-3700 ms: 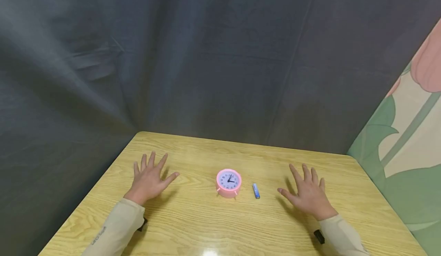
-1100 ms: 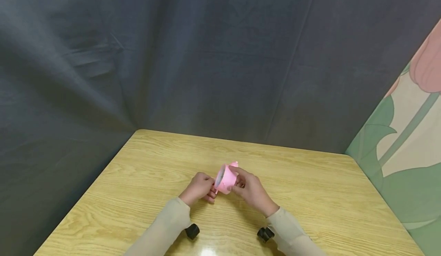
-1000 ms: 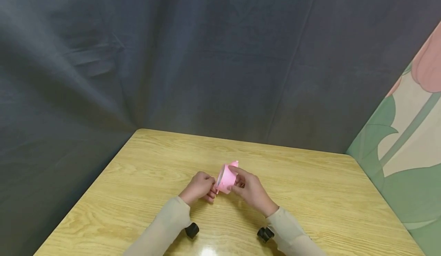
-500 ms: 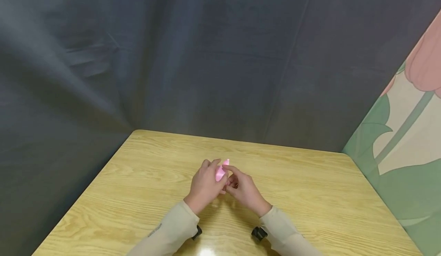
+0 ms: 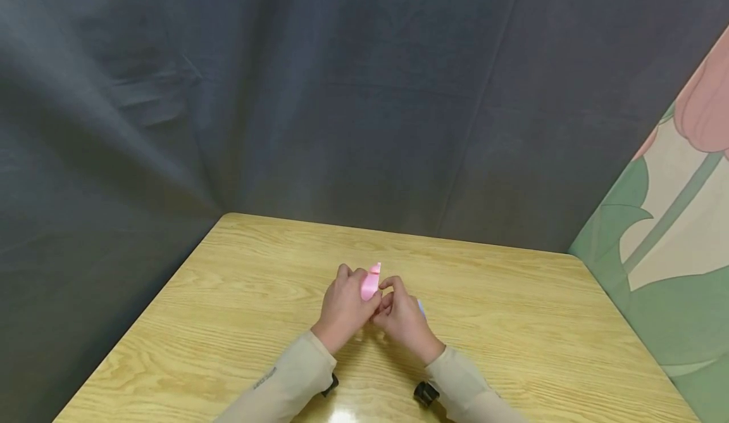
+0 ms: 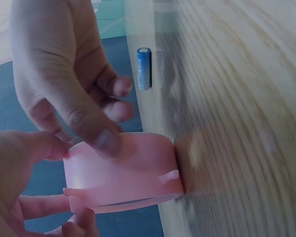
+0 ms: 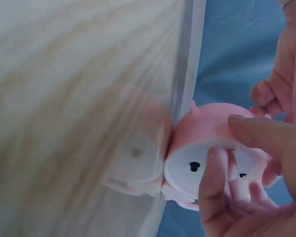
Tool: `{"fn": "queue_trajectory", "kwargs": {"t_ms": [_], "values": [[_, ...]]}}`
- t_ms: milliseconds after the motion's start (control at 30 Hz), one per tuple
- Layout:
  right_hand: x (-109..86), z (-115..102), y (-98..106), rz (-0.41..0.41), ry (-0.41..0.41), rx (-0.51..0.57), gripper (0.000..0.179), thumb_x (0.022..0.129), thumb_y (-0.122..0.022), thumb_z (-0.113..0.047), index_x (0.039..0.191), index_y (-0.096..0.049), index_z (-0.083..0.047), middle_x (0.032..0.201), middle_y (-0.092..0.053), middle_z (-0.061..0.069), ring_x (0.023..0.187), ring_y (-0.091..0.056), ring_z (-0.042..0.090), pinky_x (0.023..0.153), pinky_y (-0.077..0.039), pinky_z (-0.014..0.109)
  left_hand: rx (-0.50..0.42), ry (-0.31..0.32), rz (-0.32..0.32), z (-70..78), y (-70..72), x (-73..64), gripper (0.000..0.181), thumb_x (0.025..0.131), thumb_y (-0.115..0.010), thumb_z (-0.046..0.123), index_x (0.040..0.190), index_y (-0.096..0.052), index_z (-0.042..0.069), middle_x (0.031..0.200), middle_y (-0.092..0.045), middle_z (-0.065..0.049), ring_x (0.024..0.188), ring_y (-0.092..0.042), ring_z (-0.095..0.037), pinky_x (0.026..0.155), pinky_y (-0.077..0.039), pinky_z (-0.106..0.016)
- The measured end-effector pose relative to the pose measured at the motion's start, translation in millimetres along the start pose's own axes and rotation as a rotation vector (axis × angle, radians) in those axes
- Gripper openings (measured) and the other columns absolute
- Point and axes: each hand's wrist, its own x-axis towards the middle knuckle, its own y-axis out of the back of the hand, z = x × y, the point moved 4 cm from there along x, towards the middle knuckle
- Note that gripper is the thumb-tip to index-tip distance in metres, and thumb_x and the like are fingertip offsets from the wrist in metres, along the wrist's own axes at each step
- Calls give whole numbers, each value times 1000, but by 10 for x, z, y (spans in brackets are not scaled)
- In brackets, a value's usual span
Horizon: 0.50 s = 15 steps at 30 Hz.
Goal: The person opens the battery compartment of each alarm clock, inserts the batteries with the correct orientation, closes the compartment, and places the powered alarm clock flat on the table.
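My left hand (image 5: 344, 306) grips a pink alarm clock (image 5: 370, 285), which stands on edge on the table with its white back toward my right hand (image 5: 405, 318). In the right wrist view the right thumb (image 7: 259, 129) lies against the clock's pink side wall, while the curled fingers press on the white back (image 7: 180, 165), covering part of it. Small pink feet (image 6: 170, 176) stick out from the wall in the left wrist view. A blue battery (image 6: 144, 69) lies on the table beyond the right hand; in the head view that hand hides most of it.
The wood-grain table (image 5: 245, 246) spreads out on all sides of the hands. Dark cloth (image 5: 353, 106) hangs along its back and left edges. At the right stands a panel with a flower pattern (image 5: 683, 220).
From palms-down on both sides of the face-up clock, both hands came together and tipped it on edge. The left hand then closed round it, and the right moved to its back.
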Motion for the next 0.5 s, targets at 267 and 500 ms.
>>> {"fn": "queue_trajectory", "kwargs": {"t_ms": [267, 500], "values": [[-4, -30, -16, -39, 42, -117, 12, 79, -76, -2, 77, -69, -11, 68, -64, -7, 62, -52, 2, 55, -48, 17, -17, 16, 19, -17, 14, 24, 24, 81, -75, 24, 92, -68, 4, 84, -50, -7, 60, -48, -16, 52, -47, -26], [11, -77, 16, -19, 81, -106, 15, 80, -79, -4, 74, -69, -13, 70, -67, -8, 67, -61, 2, 60, -53, 17, -87, 48, 8, -88, 32, 38, 22, 82, -74, 23, 92, -71, 3, 81, -55, -5, 68, -48, -16, 54, -48, -25]]}}
